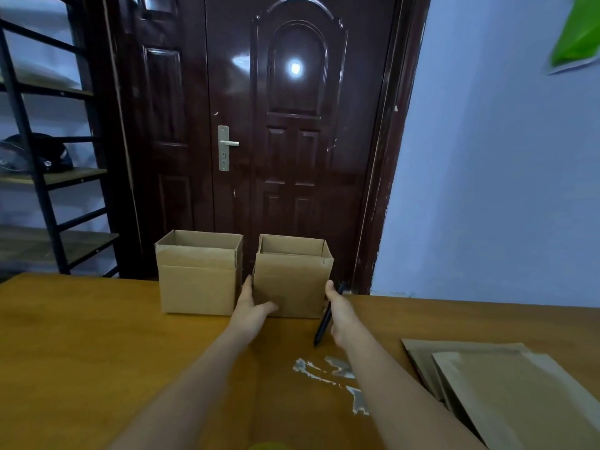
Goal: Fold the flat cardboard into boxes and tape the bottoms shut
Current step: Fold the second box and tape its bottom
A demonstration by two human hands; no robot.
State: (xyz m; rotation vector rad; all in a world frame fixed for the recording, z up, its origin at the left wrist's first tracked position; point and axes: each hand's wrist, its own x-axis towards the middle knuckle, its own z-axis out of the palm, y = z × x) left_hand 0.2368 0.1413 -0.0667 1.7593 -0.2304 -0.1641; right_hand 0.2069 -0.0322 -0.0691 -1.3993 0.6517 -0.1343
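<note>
Right box (292, 280): upright, top flaps open, at the counter's far edge.
Left box (198, 271): upright, open-topped, just beside it.
Flat cardboard (506, 394): stacked flat, near right of the counter.

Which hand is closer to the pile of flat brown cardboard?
Right. The right hand, holding a black pen, is nearer the flat brown cardboard pile; the left hand is farther left.
</note>
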